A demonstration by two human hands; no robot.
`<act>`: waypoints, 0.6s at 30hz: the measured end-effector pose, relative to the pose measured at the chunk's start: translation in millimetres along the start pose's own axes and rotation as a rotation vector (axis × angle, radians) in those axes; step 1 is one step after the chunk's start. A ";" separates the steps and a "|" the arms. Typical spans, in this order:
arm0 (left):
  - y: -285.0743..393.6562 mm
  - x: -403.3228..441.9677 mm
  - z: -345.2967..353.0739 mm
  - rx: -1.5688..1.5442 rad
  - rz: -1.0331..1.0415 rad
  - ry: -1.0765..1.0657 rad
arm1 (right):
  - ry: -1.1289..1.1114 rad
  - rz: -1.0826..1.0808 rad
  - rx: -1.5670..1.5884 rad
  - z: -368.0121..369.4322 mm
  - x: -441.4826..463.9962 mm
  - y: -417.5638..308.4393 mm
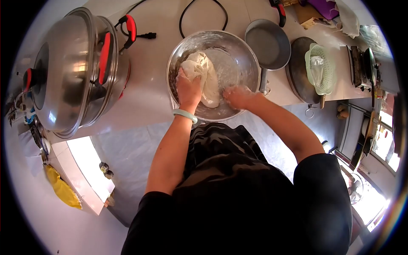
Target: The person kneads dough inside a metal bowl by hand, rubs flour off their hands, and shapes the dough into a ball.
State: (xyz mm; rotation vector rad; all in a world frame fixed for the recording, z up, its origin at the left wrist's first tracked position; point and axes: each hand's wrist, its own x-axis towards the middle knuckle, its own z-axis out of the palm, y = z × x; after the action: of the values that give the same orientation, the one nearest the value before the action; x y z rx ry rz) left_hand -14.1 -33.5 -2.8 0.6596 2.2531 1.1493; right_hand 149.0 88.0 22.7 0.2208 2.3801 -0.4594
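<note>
A wide stainless steel mixing bowl (254, 63) stands at the counter's front edge, its inside smeared with flour. In its left half lies a long, pale lump of dough (209, 83). My left hand (188, 87), with a pale green bangle (185, 114) at the wrist, has its fingers closed on the dough's left side. Inside the bowl's lower right, my right hand (239, 97) is dusted with flour and slightly blurred. Its fingers are curled in near the bowl wall, apart from the dough, with nothing visible in them.
A large lidded steel pot (63, 72) with red handles stands left. Behind the bowl lies a black cord (182, 19). Right of the bowl are a grey pan (267, 44), a round dark board (297, 63) and a pale green colander (327, 76) holding a plastic bag.
</note>
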 end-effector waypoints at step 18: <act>-12.2 -2.1 5.1 0.034 0.027 0.036 | -0.088 0.083 0.197 -12.8 3.7 1.5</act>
State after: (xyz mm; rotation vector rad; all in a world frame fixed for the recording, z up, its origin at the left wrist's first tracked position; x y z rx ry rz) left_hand -11.4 -38.2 -15.1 0.6896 2.3049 1.1464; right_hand 138.9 94.4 28.8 0.3797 2.2310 -0.6516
